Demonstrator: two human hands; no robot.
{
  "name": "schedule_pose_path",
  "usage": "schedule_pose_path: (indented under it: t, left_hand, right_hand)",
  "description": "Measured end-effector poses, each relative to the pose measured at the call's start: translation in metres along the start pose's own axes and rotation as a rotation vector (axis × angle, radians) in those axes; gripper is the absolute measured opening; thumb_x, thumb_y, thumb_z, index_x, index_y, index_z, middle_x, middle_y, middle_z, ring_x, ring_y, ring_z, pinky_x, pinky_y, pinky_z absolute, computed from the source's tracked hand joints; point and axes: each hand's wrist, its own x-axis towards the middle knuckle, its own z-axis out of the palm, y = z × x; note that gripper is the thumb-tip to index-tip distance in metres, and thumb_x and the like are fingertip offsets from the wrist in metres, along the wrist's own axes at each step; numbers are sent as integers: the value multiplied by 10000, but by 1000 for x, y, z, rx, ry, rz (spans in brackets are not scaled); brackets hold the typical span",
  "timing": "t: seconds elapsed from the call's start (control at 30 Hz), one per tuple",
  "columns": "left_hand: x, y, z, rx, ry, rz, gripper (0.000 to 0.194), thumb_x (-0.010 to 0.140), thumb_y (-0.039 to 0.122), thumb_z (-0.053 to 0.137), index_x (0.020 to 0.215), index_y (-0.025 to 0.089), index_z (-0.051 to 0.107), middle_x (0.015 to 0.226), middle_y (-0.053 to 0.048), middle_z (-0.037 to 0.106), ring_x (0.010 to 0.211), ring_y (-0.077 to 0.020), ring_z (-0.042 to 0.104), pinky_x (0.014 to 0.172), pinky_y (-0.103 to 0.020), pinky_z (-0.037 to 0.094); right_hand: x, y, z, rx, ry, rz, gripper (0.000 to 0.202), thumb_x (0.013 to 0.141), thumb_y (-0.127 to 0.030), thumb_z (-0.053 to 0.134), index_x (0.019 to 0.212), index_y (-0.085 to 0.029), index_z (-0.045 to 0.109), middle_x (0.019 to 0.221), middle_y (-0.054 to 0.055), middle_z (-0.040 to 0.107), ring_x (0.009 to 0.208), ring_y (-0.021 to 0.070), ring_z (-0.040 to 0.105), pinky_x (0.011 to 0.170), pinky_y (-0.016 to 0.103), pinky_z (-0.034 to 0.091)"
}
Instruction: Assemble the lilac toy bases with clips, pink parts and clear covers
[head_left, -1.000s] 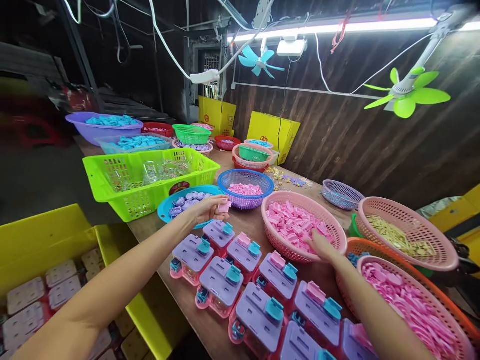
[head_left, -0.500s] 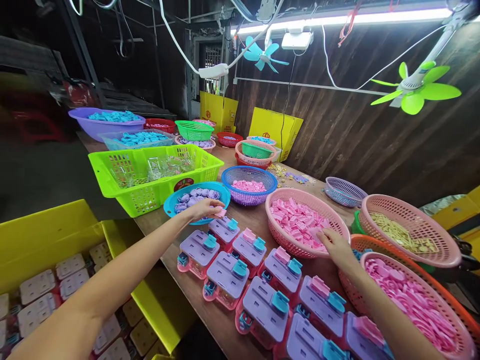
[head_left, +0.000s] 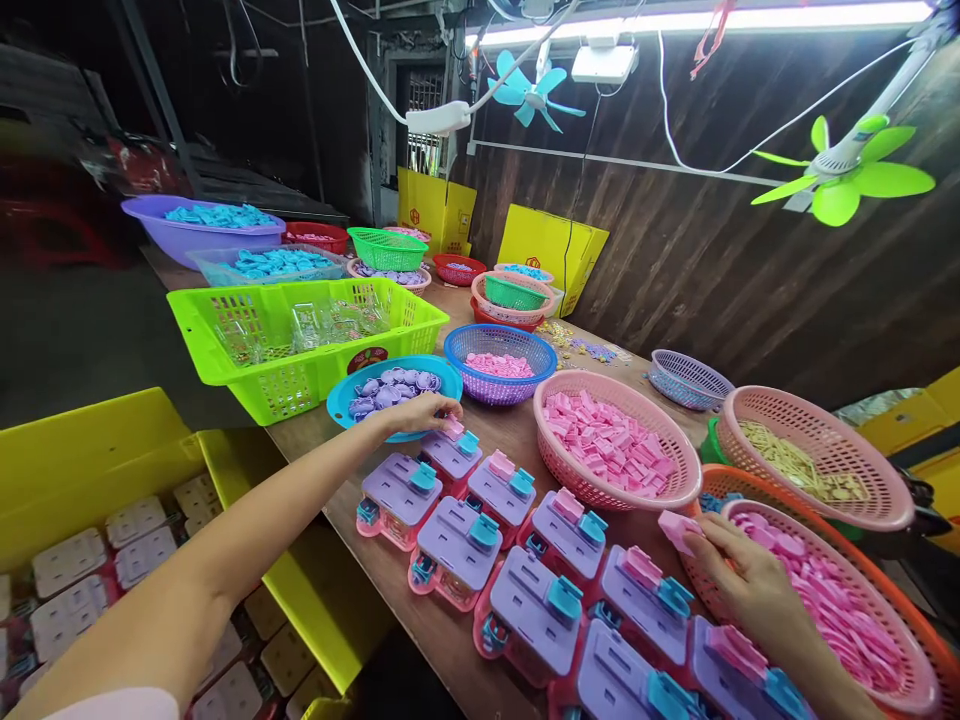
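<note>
My left hand [head_left: 424, 413] is closed on a small pink piece [head_left: 453, 427], at the top of the farthest purple-lidded box [head_left: 450, 456]. Between finger and thumb of my right hand [head_left: 739, 560] is another pink piece [head_left: 679, 531], held above the gap between the boxes and the pink basket [head_left: 617, 440] of pink pieces. Several boxes stand in two rows, with purple lids, turquoise clips and pink bases. Pink pieces sit on the lids of the right row; the left row's lids show only turquoise clips.
A blue basin [head_left: 341, 405] of purple parts and a lime green crate [head_left: 262, 385] of clear parts stand at the left. At the right are baskets of pink strips [head_left: 832, 600] and yellowish parts [head_left: 795, 465]. Yellow cartons [head_left: 300, 600] with finished-looking boxes stand beside the table [head_left: 420, 620].
My right hand has left the pink basket, moving right and nearer with a pink piece. My left hand has brought its piece down onto the farthest box's lid.
</note>
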Motion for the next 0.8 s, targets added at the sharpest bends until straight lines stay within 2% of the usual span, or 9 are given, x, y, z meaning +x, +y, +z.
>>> schedule_pose_path:
  t: [0.2, 0.37, 0.57, 0.7, 0.8]
  left_hand:
    - [9, 5, -7, 86, -105, -25, 238, 696, 302, 675, 909, 205, 721, 850, -27, 704, 762, -152, 595, 696, -195, 372]
    - [12, 1, -6, 128, -138, -28, 240, 708, 365, 665, 825, 168, 738, 776, -40, 685, 698, -143, 572, 635, -189, 358]
    - [15, 2, -8, 110, -211, -37, 287, 735, 397, 624, 835, 154, 737, 808, -46, 668, 721, -138, 556, 646, -181, 374]
    - [24, 7, -11, 126, -259, -107, 276, 697, 393, 659, 796, 145, 731, 789, -41, 670, 694, -131, 550, 624, -183, 375]
    - [34, 6, -11, 130, -331, -179, 298, 644, 389, 699, 790, 130, 723, 725, -37, 668, 640, -126, 538, 579, -187, 374]
  right_hand:
    - [-19, -2, -8, 9, 62, 27, 277, 847, -472, 477, 842, -244, 635, 914, 44, 657, 869, 208, 614, 701, 255, 497]
    - [-36, 0, -17, -27, 99, 34, 281, 832, -474, 488, 825, -257, 667, 919, 46, 687, 878, 224, 637, 698, 269, 524]
    - [-50, 5, -21, -10, 161, 64, 254, 772, -510, 536, 845, -329, 700, 934, 38, 709, 862, 256, 660, 679, 324, 563]
    - [-60, 21, -20, -67, 229, 101, 249, 751, -540, 532, 840, -382, 703, 944, 17, 713, 877, 268, 662, 693, 345, 575]
    - [-72, 41, -20, -148, 253, 115, 255, 737, -540, 544, 837, -372, 708, 965, -7, 709, 896, 267, 659, 712, 334, 574]
